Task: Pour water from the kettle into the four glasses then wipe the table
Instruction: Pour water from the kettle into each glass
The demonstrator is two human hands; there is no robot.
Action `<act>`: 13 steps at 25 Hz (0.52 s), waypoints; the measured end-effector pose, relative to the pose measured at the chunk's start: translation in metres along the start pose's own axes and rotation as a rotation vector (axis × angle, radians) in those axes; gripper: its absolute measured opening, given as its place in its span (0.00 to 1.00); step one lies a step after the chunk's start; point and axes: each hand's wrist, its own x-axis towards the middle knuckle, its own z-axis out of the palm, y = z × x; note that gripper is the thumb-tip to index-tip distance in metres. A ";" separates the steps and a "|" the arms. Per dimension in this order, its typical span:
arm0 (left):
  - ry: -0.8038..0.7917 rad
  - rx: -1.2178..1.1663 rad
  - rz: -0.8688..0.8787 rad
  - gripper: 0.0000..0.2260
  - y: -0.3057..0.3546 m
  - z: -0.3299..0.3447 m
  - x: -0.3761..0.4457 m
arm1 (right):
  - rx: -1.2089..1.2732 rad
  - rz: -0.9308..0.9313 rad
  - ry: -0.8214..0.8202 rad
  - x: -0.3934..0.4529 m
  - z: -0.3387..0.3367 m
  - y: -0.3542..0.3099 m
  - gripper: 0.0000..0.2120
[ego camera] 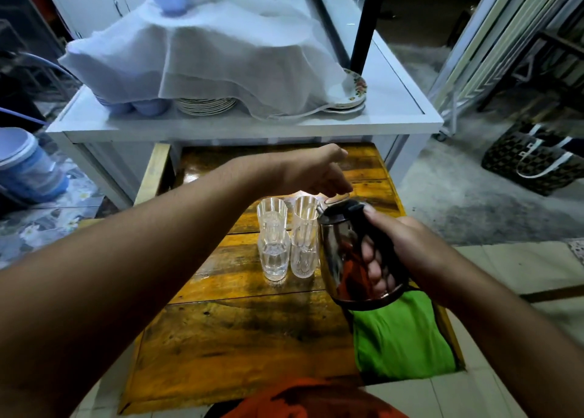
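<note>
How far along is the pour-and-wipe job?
Done: the near-left glass shows water. In hand: the right hand grips the kettle, tilted with its spout at the far-right glass; the left hand reaches over the lid. I can't tell the other glasses' levels. Left: the remaining pours, then wiping; the green cloth lies unused on the table.

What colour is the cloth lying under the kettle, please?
Bright green; the cloth shows best in the head view, beneath the kettle.
</note>
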 end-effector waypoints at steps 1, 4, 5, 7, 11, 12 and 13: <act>0.000 -0.010 0.001 0.29 -0.002 0.001 0.002 | -0.014 0.008 -0.008 0.002 -0.001 -0.002 0.30; 0.011 -0.029 -0.010 0.29 -0.005 0.002 0.008 | -0.046 0.029 -0.037 0.009 -0.006 -0.011 0.30; 0.015 -0.035 -0.020 0.29 -0.006 0.003 0.010 | -0.061 0.038 -0.051 0.011 -0.008 -0.014 0.30; 0.017 -0.038 -0.034 0.28 -0.007 0.003 0.014 | -0.081 0.060 -0.091 0.015 -0.012 -0.021 0.30; 0.033 -0.064 -0.052 0.28 -0.009 0.003 0.018 | -0.088 0.119 -0.174 0.022 -0.019 -0.031 0.30; 0.037 -0.071 -0.055 0.28 -0.009 0.003 0.018 | -0.088 0.133 -0.190 0.024 -0.020 -0.034 0.30; 0.038 -0.075 -0.054 0.27 -0.010 0.003 0.018 | -0.090 0.144 -0.205 0.026 -0.020 -0.036 0.30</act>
